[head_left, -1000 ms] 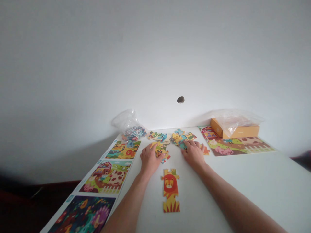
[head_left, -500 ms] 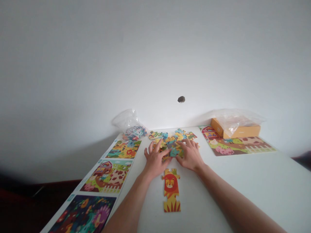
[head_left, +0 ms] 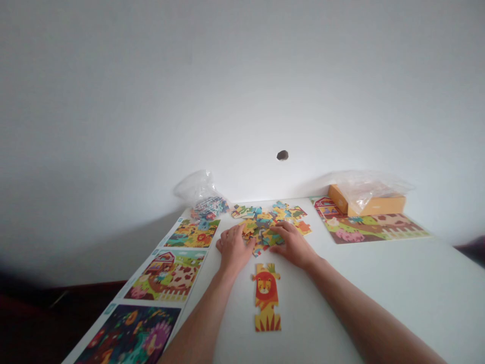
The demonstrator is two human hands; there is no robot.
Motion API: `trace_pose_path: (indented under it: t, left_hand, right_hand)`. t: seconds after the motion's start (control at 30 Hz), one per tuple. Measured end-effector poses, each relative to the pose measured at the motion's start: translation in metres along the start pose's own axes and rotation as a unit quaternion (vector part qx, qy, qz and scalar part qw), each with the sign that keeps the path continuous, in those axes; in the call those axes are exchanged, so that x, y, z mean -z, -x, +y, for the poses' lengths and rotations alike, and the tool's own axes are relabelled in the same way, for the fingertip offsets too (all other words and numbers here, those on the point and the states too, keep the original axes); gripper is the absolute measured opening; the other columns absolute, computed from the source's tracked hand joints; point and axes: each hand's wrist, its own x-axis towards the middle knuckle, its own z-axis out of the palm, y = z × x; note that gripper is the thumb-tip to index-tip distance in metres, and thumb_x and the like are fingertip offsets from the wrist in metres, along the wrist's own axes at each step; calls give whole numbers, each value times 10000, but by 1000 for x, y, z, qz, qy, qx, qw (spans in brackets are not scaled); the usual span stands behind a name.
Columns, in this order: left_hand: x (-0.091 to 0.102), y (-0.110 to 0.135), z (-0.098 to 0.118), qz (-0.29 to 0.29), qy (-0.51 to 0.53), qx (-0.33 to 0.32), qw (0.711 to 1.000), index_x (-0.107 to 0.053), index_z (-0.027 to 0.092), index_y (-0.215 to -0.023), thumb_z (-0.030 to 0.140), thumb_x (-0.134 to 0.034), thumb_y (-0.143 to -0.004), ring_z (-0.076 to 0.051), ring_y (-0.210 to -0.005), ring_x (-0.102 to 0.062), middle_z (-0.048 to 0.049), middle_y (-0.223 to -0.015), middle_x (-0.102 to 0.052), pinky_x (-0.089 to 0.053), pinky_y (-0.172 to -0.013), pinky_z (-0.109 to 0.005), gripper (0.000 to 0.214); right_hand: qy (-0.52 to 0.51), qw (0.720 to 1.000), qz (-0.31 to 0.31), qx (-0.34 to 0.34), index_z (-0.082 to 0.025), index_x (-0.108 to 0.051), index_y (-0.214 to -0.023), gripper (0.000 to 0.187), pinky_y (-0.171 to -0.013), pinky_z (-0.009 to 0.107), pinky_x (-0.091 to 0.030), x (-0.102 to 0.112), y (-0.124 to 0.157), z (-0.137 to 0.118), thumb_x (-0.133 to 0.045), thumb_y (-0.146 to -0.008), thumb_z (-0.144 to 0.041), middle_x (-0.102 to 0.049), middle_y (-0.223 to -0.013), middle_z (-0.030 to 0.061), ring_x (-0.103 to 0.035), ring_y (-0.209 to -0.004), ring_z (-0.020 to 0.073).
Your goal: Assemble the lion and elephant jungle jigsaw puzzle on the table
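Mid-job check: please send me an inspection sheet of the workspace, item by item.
Surface: white table.
Job's things: loose jigsaw pieces in a heap between the hands; assembled lion puzzle lying nearer the person.
Clutter: picture sheets in a row along the left edge, another picture sheet at far right; clear plastic bag with pieces at the far left corner; orange box under clear plastic.
Hands: left hand and right hand both rest on the heap; neither lifts a piece.
Cables: nothing seen.
Surroundings: white wall with a small hole; dark area beyond the left edge.
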Motion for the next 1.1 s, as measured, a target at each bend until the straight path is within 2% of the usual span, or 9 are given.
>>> trace_pose_path:
  t: [0.17, 0.27, 0.37, 0.47, 0.57, 0.67, 0.77, 0.9, 1.1]
  left_hand:
    - [-5, -7, -7, 28, 93, 18, 995, -583, 223, -1284, 252, -739, -771, -287, -1165, -578, -98, -1236, -652, -441, -997, -425, 537]
    - [-11, -11, -14, 51, 195, 18, 979, -589, 205, -1251, 135, -735, -737, -234, -1073, -634, -87, -1168, -669, -490, -957, -361, 539]
    - [-19, -15, -20, 76, 272, 4, 959, -616, 202, -1210, 86, -699, -727, -203, -975, -658, -82, -1154, -672, -524, -910, -344, 504]
    - [-25, -19, -23, 91, 357, 22, 929, -641, 186, -1177, 100, -672, -733, -171, -869, -669, -98, -1166, -670, -552, -839, -328, 453]
    - [-26, -23, -27, 120, 437, 76, 888, -682, 173, -1102, 125, -695, -691, -157, -803, -673, -96, -1132, -694, -563, -776, -309, 414]
    - [-25, -28, -36, 189, 454, 129, 861, -721, 160, -998, 157, -698, -663, -162, -783, -660, -78, -1030, -723, -558, -776, -320, 336]
    - [-26, -32, -43, 241, 452, 162, 843, -714, 124, -990, 233, -670, -697, -182, -795, -654, -93, -979, -718, -562, -775, -346, 315]
    - [-29, -32, -39, 211, 479, 140, 841, -697, 95, -1036, 290, -650, -734, -201, -777, -688, -105, -910, -728, -589, -720, -346, 363]
    - [-26, -23, -23, 119, 457, 32, 881, -748, 156, -912, 273, -703, -720, -228, -928, -676, -102, -981, -713, -574, -878, -389, 230]
  right_hand:
    - [-29, 999, 2, 14, -228, -610, -1297, 533, -1062, 373, -455, -1, 1, 0, -746, -782, -221, -542, -1304, 101, -560, -1199, 249]
    - [-31, 999, -2, 25, -239, -609, -1298, 510, -1070, 379, -452, -1, 2, 0, -717, -800, -211, -534, -1316, 99, -550, -1218, 251]
    - [-33, 999, -11, 28, -239, -616, -1289, 482, -1053, 374, -466, -2, 2, 0, -693, -816, -196, -537, -1313, 101, -566, -1200, 245]
    - [-30, 999, -12, 30, -240, -626, -1275, 451, -1042, 360, -474, -3, 2, 1, -678, -830, -187, -544, -1310, 99, -579, -1186, 237]
    - [-25, 999, -12, 35, -236, -637, -1256, 421, -1035, 356, -477, -5, 3, 2, -672, -839, -194, -553, -1303, 97, -582, -1183, 236]
    - [-24, 999, -12, 40, -233, -641, -1249, 399, -1027, 365, -480, -6, 3, 4, -660, -852, -206, -566, -1293, 100, -584, -1172, 236]
    - [-21, 998, -3, 60, -226, -652, -1225, 374, -1035, 391, -469, -6, 2, 4, -661, -851, -202, -603, -1256, 100, -575, -1168, 241]
    - [-35, 994, -15, 104, -227, -650, -1217, 358, -1056, 420, -449, -4, 1, 3, -645, -861, -190, -638, -1241, 94, -558, -1192, 247]
    - [-83, 989, -49, 109, -243, -559, -1344, 506, -1066, 375, -452, -3, 4, 1, -572, -855, -114, -526, -1411, 94, -542, -1258, 220]
